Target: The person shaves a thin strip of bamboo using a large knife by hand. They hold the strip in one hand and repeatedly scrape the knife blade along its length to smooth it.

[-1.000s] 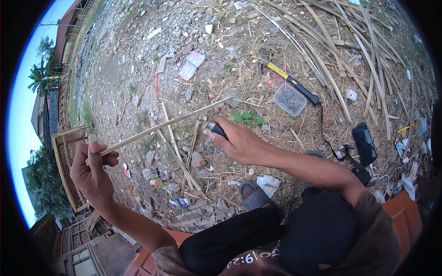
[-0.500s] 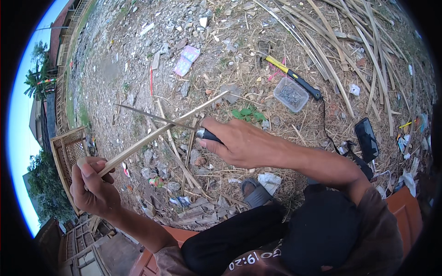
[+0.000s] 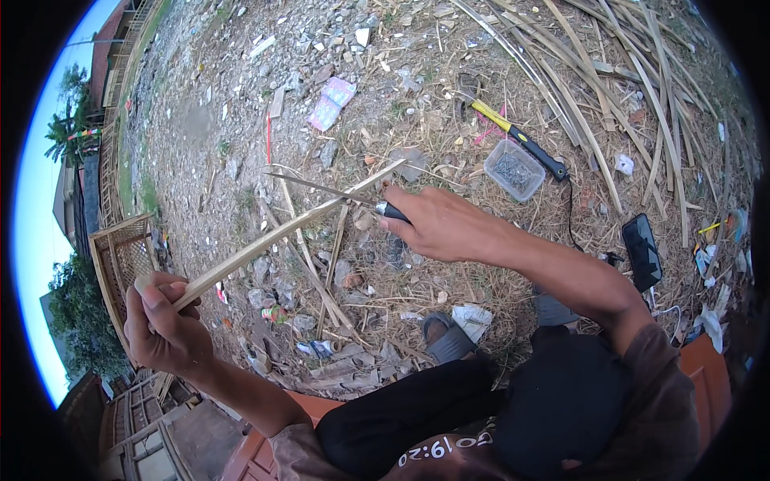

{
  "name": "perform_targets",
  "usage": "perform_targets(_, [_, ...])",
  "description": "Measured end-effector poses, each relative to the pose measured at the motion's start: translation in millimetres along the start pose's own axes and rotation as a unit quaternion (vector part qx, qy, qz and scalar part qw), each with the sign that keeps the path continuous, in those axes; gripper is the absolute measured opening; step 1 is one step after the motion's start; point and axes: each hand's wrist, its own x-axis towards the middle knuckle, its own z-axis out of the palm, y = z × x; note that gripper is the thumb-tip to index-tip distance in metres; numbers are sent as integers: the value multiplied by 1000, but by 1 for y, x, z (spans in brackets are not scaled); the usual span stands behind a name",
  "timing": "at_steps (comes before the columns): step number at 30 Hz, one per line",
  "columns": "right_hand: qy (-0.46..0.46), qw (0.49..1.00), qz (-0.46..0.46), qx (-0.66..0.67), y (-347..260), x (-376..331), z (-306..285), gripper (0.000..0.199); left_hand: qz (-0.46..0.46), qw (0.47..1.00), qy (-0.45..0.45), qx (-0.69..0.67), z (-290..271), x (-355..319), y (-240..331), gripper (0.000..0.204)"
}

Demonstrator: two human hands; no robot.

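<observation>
The left hand (image 3: 164, 325) is closed around the near end of a long bamboo strip (image 3: 281, 232), with the thumb pressed on top of it, and holds it up above the ground. The strip runs from this hand up and to the right, and its far tip ends near a flat grey stone (image 3: 411, 163). The right hand (image 3: 437, 224) is closed around the dark handle of a knife (image 3: 333, 191); the thin blade points to the left and lies across the upper part of the strip, touching it just beside the hand. Under both hands the ground (image 3: 224, 120) is dry earth with stones, straw and small litter. To the right of the right hand, well apart, a hammer with a yellow and black handle (image 3: 521, 143) lies beside a clear plastic box (image 3: 514, 169) with small dark things inside; I cannot tell what they are. More long bamboo strips (image 3: 609, 96) lie in a pile at the upper right. A dark phone (image 3: 642, 251) lies on the ground near the right elbow. At the left edge, a woven bamboo frame (image 3: 120, 256) stands just beyond the left hand.
</observation>
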Motion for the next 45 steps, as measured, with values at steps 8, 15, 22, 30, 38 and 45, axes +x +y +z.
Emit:
perform_targets(8, [-1, 999, 55, -2, 33, 8, 9, 26, -32, 999, 20, -9, -2, 1, -1, 35])
perform_targets(15, [22, 998, 56, -33, 50, 12, 15, 27, -40, 999, 35, 0, 6, 2, -4, 33])
perform_targets(22, [17, 999, 46, -19, 60, 12, 16, 27, -28, 999, 22, -10, 2, 4, -4, 34])
perform_targets(30, [9, 991, 126, -48, 101, 10, 16, 28, -34, 999, 22, -12, 5, 5, -2, 34])
perform_targets(38, [16, 980, 167, -108, 114, 14, 14, 29, -47, 998, 31, -8, 4, 2, -5, 34])
perform_targets(45, [-11, 974, 198, -109, 116, 12, 11, 28, -33, 999, 31, -21, 3, 7, -8, 35])
